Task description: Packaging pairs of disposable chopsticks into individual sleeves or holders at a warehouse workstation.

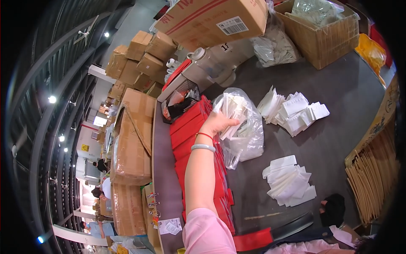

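My left hand point(220, 122), with a red cord and a pale bangle at the wrist, reaches into a clear plastic bag point(253, 142). Its thumb and fingers close on a bunch of white paper slips point(232, 108) in the bag's mouth. Two loose piles of similar white slips lie to the right, a farther pile point(294, 111) and a nearer pile point(289, 182). What seems to be my right hand point(332, 210), in a dark glove with fingertips bare, rests at the lower right; its fingers are mostly hidden. Under my left forearm runs a row of flat red packets point(190, 148).
A black wire basket point(182, 101) and a clear plastic jug point(207, 63) stand behind the red packets. Cartons sit at the back, including an open box point(319, 36) beside a bag of white pieces point(277, 44). Brown cardboard sheets point(372, 182) stand at right. A red-and-black strip point(275, 233) lies near me.
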A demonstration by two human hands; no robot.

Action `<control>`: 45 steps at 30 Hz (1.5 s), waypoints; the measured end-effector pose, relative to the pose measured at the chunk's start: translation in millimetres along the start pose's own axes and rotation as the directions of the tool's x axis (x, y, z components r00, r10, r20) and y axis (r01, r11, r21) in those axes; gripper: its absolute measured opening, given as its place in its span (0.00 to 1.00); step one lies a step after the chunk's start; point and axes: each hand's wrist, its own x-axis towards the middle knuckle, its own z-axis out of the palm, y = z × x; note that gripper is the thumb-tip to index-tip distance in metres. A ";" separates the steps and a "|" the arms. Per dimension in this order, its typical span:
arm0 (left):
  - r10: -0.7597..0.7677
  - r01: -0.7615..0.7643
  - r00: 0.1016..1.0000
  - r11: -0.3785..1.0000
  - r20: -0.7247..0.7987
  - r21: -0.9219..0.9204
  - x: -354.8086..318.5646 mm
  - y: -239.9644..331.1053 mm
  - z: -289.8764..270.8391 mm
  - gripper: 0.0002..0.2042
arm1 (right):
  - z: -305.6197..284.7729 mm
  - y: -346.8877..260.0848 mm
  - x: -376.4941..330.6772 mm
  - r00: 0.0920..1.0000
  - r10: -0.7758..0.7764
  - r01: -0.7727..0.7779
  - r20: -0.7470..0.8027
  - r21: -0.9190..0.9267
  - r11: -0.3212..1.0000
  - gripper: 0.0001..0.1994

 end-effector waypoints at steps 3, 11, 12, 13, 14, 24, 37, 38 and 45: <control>-0.079 0.073 0.997 0.968 -0.014 -0.241 -12.5 25.1 -8.2 0.33 | 0.2 3.4 -2.6 0.999 -0.045 0.046 -0.029 0.038 0.998 0.15; -0.008 0.051 0.994 0.911 0.106 -0.409 -58.5 51.6 -30.5 0.29 | 2.8 21.5 -8.8 0.970 -0.236 0.242 0.056 -0.176 0.954 0.13; 0.040 0.006 0.994 0.909 0.101 -0.417 -68.7 57.5 -30.4 0.29 | 7.6 31.0 -15.2 0.919 -0.353 0.393 0.175 -0.359 0.847 0.13; 0.028 0.019 0.994 0.906 0.105 -0.423 -79.4 62.0 -29.8 0.29 | 7.2 24.8 -13.0 0.918 -0.350 0.395 0.187 -0.351 0.849 0.13; 0.038 0.029 0.988 0.905 0.148 -0.425 -93.2 63.7 -27.2 0.30 | 2.0 11.1 -6.2 0.966 -0.246 0.256 0.079 -0.173 0.951 0.14; -0.141 0.307 0.906 0.868 0.400 -0.389 -238.6 -3.9 104.6 0.37 | 11.9 -2.9 0.4 1.000 0.014 -0.014 0.015 0.017 1.000 0.17; 0.064 0.026 0.990 0.794 -0.126 0.607 -231.2 -35.0 172.2 0.56 | -0.7 -11.5 2.7 1.000 -0.020 0.020 -0.016 0.004 1.000 0.19; 0.086 0.034 0.981 0.810 -0.176 0.585 -238.2 -22.3 170.3 0.49 | -2.3 -12.1 3.7 1.000 -0.016 0.016 -0.012 0.000 1.000 0.19; 0.153 0.038 0.866 0.929 -0.476 0.367 -282.9 -48.6 206.7 0.12 | -17.7 -16.4 12.1 1.000 -0.009 0.009 0.003 0.091 0.996 0.19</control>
